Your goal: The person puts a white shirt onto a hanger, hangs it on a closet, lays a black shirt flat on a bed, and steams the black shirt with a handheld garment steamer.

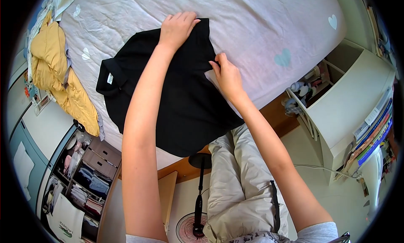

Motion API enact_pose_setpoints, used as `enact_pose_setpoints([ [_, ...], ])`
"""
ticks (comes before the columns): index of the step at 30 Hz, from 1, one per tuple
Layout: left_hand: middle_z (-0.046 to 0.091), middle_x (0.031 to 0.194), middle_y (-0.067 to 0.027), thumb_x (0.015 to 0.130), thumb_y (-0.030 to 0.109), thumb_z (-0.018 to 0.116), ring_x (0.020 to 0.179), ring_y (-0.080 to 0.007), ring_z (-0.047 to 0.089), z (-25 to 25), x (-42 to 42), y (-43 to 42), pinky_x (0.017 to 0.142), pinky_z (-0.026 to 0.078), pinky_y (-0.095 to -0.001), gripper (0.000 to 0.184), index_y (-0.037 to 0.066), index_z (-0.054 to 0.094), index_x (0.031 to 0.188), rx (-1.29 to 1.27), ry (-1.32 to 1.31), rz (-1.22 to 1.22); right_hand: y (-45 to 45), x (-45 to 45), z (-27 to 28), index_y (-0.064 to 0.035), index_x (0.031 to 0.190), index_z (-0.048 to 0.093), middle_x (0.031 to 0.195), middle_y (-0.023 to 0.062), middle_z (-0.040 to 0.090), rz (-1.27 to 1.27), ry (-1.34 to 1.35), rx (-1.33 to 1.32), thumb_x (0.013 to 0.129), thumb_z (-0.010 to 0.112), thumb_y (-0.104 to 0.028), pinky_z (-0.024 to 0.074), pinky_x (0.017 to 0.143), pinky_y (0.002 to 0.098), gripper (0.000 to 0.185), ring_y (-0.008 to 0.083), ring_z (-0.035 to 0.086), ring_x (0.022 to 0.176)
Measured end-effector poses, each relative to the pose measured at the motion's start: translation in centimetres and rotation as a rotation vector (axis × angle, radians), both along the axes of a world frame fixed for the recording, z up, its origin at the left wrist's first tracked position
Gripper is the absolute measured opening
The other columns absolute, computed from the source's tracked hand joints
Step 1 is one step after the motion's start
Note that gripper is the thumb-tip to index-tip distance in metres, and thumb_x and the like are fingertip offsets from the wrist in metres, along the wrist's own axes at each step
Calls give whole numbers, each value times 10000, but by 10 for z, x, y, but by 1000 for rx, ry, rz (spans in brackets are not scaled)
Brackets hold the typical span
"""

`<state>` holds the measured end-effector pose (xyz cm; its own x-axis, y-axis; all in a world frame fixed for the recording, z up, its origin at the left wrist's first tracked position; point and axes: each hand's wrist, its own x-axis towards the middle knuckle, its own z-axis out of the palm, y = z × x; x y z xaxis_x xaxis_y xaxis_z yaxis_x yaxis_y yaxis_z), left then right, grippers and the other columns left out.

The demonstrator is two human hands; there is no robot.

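Observation:
A black collared shirt (181, 100) lies spread on the bed, its collar (111, 77) with a white label toward the left. Near the top edge of the shirt, my left hand (178, 29) is closed on the black cloth, fingers curled over it. My right hand (228, 77) pinches at the shirt's right edge with thumb and forefinger; the bit of cloth between them is mostly hidden. Just under that hand, a pale strip shows along the shirt's edge. My left forearm covers part of the shirt's middle.
The bed has a pale sheet (261, 28) with heart prints. A yellow padded garment (52, 66) hangs over its left side. A white desk (349, 104) with books (372, 135) stands right. Below are a fan (193, 226) and a wardrobe with folded clothes (90, 180).

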<state>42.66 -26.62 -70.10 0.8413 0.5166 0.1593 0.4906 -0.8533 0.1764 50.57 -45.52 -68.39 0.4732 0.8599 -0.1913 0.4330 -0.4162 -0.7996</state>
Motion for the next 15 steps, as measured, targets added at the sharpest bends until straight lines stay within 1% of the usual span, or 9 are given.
enact_pose_setpoints([
  [1, 583, 801, 0, 808, 302, 535, 751, -183, 574, 2, 1, -6, 657, 417, -314, 194, 129, 537, 895, 1, 2, 0, 0, 0, -1, -35, 809, 425, 669, 165, 549, 9, -32, 9, 792, 589, -147, 421, 517, 386, 199, 361, 536, 615],
  [3, 547, 945, -35, 804, 260, 563, 924, -212, 506, 11, 0, -28, 819, 330, -333, 253, 90, 514, 986, 94, -191, 230, -1, -1, -3, -39, 819, 422, 679, 167, 554, 14, -58, 19, 794, 586, -157, 419, 521, 396, 203, 369, 534, 627],
  [4, 479, 1072, -94, 814, 223, 550, 1035, -257, 428, 18, -4, -44, 884, 267, -384, 360, 56, 442, 1114, -19, -230, 308, 0, 0, -4, -38, 815, 420, 678, 163, 549, 28, -60, 9, 794, 578, -155, 420, 521, 405, 198, 364, 536, 630],
  [6, 407, 1189, -164, 823, 194, 525, 1117, -305, 366, 24, -17, -83, 923, 254, -410, 446, 13, 373, 1201, -77, -298, 428, -1, 1, -6, -36, 812, 418, 678, 160, 545, 39, -60, -1, 793, 569, -153, 420, 521, 414, 193, 358, 537, 634],
  [8, 285, 1300, -213, 831, 216, 502, 1211, -367, 255, 27, -29, -136, 975, 196, -468, 546, -24, 279, 1268, -186, -257, 527, 0, 2, -9, -36, 816, 420, 678, 160, 548, 29, -20, 30, 796, 567, -161, 414, 522, 414, 194, 361, 536, 635],
  [10, 211, 1343, -237, 816, 270, 508, 1256, -401, 166, 22, -37, -197, 992, 141, -526, 612, 6, 246, 1301, -369, -138, 546, 1, 4, -12, -39, 817, 421, 678, 160, 548, 33, 16, 11, 795, 571, -165, 413, 524, 413, 197, 363, 535, 638],
  [12, 198, 1366, -197, 798, 297, 513, 1275, -389, 134, 32, -32, -259, 989, 115, -559, 614, 56, 269, 1307, -542, 168, 391, 0, 5, -12, -42, 818, 422, 678, 159, 549, 44, 50, -13, 794, 574, -168, 411, 527, 411, 199, 364, 535, 640],
  [14, 215, 1375, -144, 780, 303, 530, 1278, -346, 160, 37, -39, -321, 981, 124, -572, 578, 88, 331, 1278, -657, 233, 121, 2, 7, -11, -46, 820, 422, 675, 161, 548, 36, 66, -15, 790, 583, -180, 411, 532, 406, 211, 365, 536, 642],
  [15, 238, 1364, -124, 773, 281, 543, 1268, -321, 190, 47, -43, -342, 980, 159, -551, 551, 80, 357, 1252, -752, 200, 100, 3, 8, -12, -43, 814, 422, 659, 159, 542, 31, 80, -20, 784, 597, -176, 412, 531, 393, 221, 359, 536, 631],
])
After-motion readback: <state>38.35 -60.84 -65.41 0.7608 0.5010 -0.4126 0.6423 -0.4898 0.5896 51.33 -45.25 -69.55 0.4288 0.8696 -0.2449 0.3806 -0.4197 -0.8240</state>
